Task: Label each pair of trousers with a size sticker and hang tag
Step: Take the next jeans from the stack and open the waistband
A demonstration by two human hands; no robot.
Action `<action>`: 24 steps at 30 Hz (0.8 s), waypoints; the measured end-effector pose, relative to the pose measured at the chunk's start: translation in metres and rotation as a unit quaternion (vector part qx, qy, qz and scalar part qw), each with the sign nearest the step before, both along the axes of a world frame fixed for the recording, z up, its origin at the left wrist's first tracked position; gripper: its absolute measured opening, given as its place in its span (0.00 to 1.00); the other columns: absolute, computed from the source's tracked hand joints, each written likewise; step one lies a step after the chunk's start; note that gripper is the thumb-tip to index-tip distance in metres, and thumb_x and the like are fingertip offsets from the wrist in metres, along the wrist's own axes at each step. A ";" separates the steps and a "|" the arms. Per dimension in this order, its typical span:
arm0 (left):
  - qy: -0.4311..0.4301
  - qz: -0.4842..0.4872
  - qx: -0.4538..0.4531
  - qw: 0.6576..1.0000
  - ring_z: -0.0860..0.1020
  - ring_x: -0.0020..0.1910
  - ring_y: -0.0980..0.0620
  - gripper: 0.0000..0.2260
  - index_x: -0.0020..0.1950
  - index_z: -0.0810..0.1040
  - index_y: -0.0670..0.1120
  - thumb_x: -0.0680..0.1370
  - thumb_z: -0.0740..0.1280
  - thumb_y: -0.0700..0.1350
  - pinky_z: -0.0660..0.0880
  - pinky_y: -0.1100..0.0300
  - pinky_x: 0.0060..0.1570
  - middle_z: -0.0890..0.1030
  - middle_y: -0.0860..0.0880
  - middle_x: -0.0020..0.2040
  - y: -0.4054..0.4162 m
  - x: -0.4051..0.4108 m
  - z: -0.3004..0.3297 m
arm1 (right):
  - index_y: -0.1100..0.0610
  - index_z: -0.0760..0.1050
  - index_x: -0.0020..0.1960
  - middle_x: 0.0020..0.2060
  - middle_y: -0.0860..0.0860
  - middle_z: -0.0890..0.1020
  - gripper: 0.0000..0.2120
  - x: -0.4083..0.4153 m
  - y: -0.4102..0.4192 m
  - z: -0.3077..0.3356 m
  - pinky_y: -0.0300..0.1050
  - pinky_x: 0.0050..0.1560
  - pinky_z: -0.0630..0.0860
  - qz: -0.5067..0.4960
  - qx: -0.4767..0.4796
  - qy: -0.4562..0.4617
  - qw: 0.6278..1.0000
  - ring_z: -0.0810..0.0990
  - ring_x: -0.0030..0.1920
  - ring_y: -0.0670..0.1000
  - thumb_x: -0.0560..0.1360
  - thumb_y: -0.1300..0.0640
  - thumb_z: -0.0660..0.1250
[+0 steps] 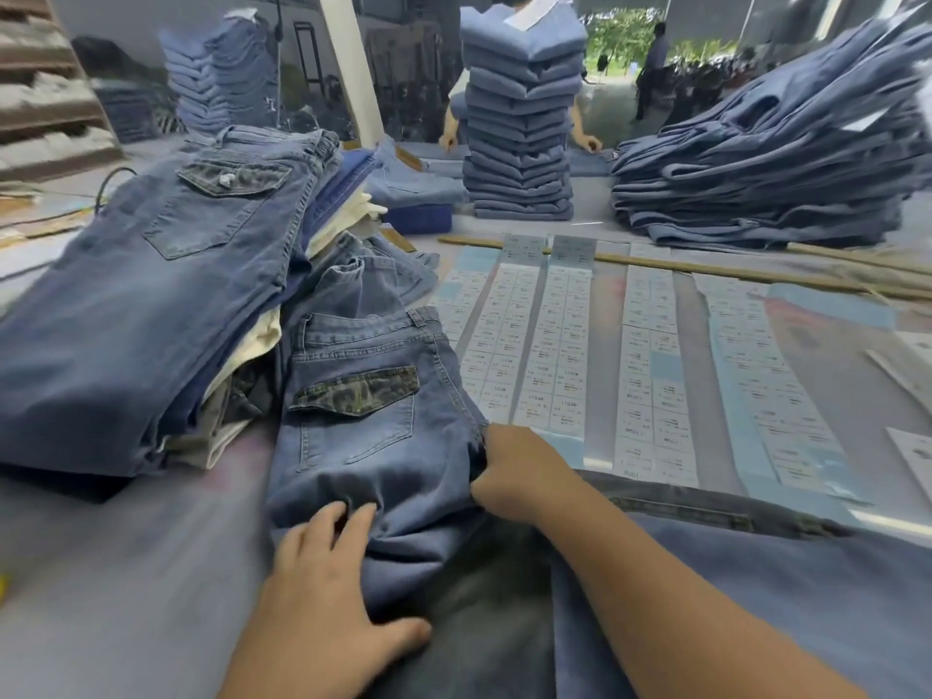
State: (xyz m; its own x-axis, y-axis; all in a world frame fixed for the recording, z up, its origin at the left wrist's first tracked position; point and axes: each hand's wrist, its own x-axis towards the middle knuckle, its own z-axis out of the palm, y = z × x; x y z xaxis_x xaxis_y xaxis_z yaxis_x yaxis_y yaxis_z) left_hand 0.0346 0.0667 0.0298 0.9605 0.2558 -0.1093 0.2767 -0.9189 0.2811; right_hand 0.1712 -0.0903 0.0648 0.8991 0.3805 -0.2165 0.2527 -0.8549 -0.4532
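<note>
Fingers of the right hand [519, 471] clenched the jeans' [373, 436] right edge; left hand [328, 572] gripped the near fold. Sticker sheets [549, 355] lay just beyond the right hand.

The trousers [373, 426] are matt, faded blue denim with stitched seams; the sticker sheets [549, 345] are glossy white paper on shiny backing.
</note>
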 end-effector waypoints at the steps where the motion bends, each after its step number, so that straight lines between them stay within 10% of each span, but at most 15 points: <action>1: -0.031 -0.020 -0.006 0.999 0.61 0.73 0.50 0.49 0.77 0.59 0.56 0.58 0.62 0.71 0.59 0.58 0.72 0.61 0.53 0.75 0.003 0.002 0.002 | 0.57 0.74 0.51 0.47 0.55 0.79 0.07 0.000 0.001 -0.001 0.53 0.51 0.79 0.006 -0.020 -0.023 1.000 0.79 0.48 0.57 0.73 0.58 0.64; 4: -0.178 -0.035 -0.033 0.983 0.79 0.57 0.45 0.21 0.58 0.82 0.46 0.65 0.75 0.45 0.72 0.56 0.59 0.81 0.50 0.55 0.018 0.005 0.008 | 0.55 0.75 0.50 0.48 0.55 0.80 0.06 -0.001 0.004 0.001 0.51 0.52 0.73 0.014 -0.043 -0.159 0.986 0.77 0.49 0.58 0.74 0.59 0.61; 7: -0.296 -0.023 -0.037 0.954 0.81 0.48 0.44 0.17 0.51 0.83 0.44 0.65 0.80 0.36 0.74 0.58 0.48 0.83 0.49 0.48 0.022 0.003 0.015 | 0.54 0.71 0.39 0.40 0.53 0.78 0.05 0.002 0.003 0.009 0.47 0.41 0.65 0.029 0.062 -0.282 0.957 0.71 0.41 0.54 0.73 0.62 0.61; 11: -0.300 -0.066 -0.060 0.950 0.81 0.48 0.47 0.14 0.51 0.83 0.46 0.68 0.78 0.39 0.73 0.56 0.49 0.82 0.52 0.48 0.016 -0.006 0.016 | 0.51 0.67 0.35 0.27 0.42 0.75 0.10 -0.003 0.002 0.015 0.36 0.29 0.64 -0.037 0.365 -0.124 0.922 0.69 0.28 0.42 0.74 0.59 0.59; 16: -0.131 -0.072 0.058 0.987 0.78 0.54 0.51 0.15 0.58 0.77 0.57 0.72 0.68 0.48 0.75 0.54 0.50 0.80 0.57 0.52 -0.009 -0.015 0.022 | 0.53 0.67 0.38 0.34 0.50 0.74 0.12 -0.011 -0.004 -0.006 0.32 0.26 0.67 -0.141 0.364 0.010 0.921 0.72 0.30 0.44 0.80 0.61 0.56; 21: -0.235 -0.093 0.033 0.967 0.81 0.36 0.46 0.13 0.43 0.83 0.51 0.63 0.79 0.40 0.78 0.52 0.31 0.82 0.54 0.36 -0.008 -0.015 0.035 | 0.54 0.77 0.48 0.40 0.51 0.84 0.13 -0.012 -0.012 -0.007 0.45 0.44 0.80 -0.036 0.457 0.163 0.874 0.83 0.43 0.50 0.64 0.60 0.64; 24: -0.135 -0.054 -0.090 0.985 0.80 0.46 0.60 0.14 0.48 0.79 0.61 0.68 0.69 0.66 0.77 0.57 0.47 0.82 0.63 0.43 -0.002 -0.016 0.039 | 0.52 0.78 0.50 0.38 0.46 0.84 0.15 -0.019 -0.013 -0.007 0.40 0.44 0.77 0.063 0.400 0.200 0.892 0.83 0.43 0.44 0.63 0.57 0.71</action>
State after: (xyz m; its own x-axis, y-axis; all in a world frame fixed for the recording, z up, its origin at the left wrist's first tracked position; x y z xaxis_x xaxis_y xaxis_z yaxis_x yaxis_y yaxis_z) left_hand 0.0182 0.0644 0.0690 0.9813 0.1505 0.1202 0.0728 -0.8678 0.4915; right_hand 0.1525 -0.1037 0.0579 0.7504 0.6493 -0.1240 0.0050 -0.1932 -0.9811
